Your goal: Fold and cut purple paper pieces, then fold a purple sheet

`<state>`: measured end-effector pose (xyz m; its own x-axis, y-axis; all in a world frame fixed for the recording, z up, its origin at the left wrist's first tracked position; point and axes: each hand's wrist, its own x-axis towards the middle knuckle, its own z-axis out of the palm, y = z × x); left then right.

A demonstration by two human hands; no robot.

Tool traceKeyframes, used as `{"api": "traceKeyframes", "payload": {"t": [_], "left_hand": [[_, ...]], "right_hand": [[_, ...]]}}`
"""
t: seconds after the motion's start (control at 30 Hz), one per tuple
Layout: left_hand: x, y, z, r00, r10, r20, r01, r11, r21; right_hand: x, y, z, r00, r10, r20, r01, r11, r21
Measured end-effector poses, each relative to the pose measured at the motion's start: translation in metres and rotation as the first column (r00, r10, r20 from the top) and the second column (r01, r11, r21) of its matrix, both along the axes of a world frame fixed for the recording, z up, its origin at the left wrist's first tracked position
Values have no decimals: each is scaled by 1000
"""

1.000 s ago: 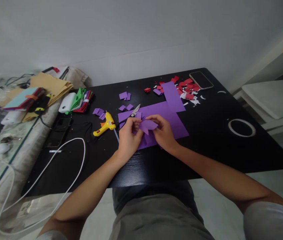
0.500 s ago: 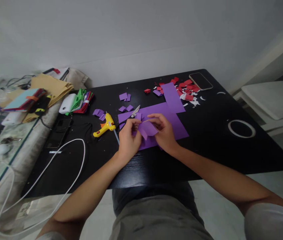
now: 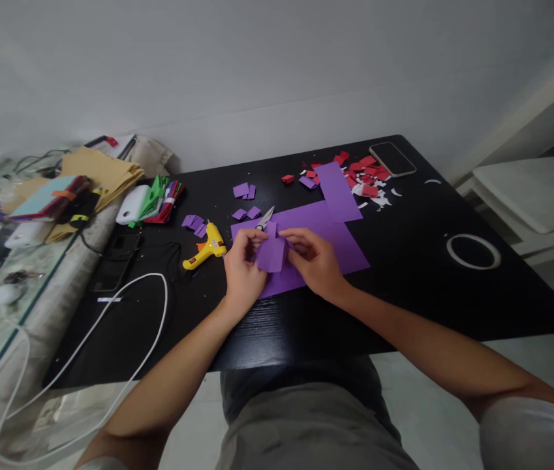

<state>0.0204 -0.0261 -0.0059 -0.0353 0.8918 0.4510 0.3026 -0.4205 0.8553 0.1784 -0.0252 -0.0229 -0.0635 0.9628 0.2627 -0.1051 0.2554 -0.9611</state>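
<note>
Closely held between both hands, a folded piece of purple paper (image 3: 271, 256) is raised over a larger purple sheet (image 3: 345, 245) spread on a black worktop (image 3: 379, 303). The left hand (image 3: 246, 266) is clamped on the piece's left edge, thumb toward the wearer; the right hand (image 3: 316, 262) pinches its right side between thumb and fingers. A small pale label marks the body of a yellow glue gun (image 3: 212, 243), lying just beside the left hand, but its print is too small to read.

Immediately beyond the hands, scissors (image 3: 265, 217) point away, their lower part hidden by the left hand and the paper. Small purple cut pieces (image 3: 193, 222) sit near the glue gun's nozzle, with more farther back. At the far right, a narrow purple strip (image 3: 339, 190) overlaps scattered red pieces (image 3: 369, 173) and white scraps (image 3: 380, 197), next to a pale-edged phone (image 3: 393, 158).

A white ring (image 3: 473, 235) rests well apart at right. At left, a white cable (image 3: 163, 307) loops across the worktop's corner, near a dark phone (image 3: 113, 264) and bundled coloured papers (image 3: 162, 199).
</note>
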Motion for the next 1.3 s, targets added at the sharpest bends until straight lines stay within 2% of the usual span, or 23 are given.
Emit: {"api": "traceKeyframes", "payload": {"t": [0.23,0.4,0.5,0.6,0.67,0.77,0.87,0.93,1.0,1.1,1.17,1.3], "left_hand": [[-7,5,-7,996,-90,-20,91,996,21],[-11,9,-4,987,-157,22,156,987,21],[-13,12,-2,983,-181,44,181,984,10],[-16,12,-4,986,-169,-9,170,985,22],[-18,12,-5,984,-151,-92,157,985,65],[-22,12,-4,967,-138,-212,173,973,154],[-26,12,1,941,-186,-281,244,952,186],[-28,12,4,932,-244,-266,290,946,148],[-28,12,7,942,-284,-177,303,949,90],[-26,11,9,961,-264,-82,265,964,-1],[-22,10,9,968,-220,-125,218,976,-29],[-17,9,8,964,-148,-220,157,987,24]], "right_hand": [[8,4,8,995,74,-62,-74,997,4],[17,14,11,975,154,-162,-178,974,-140],[19,17,12,960,160,-229,-215,947,-239],[19,16,14,949,145,-279,-230,925,-301],[18,15,16,960,125,-249,-204,925,-320],[17,13,17,985,104,-139,-142,944,-297],[17,14,15,992,96,-88,-116,959,-257],[18,14,13,994,74,-75,-89,969,-229],[18,15,12,997,53,-61,-63,981,-185],[16,13,13,999,36,-39,-40,994,-102],[15,12,14,999,26,-30,-27,998,-59],[13,9,15,1000,2,-15,-3,1000,-21]]}}
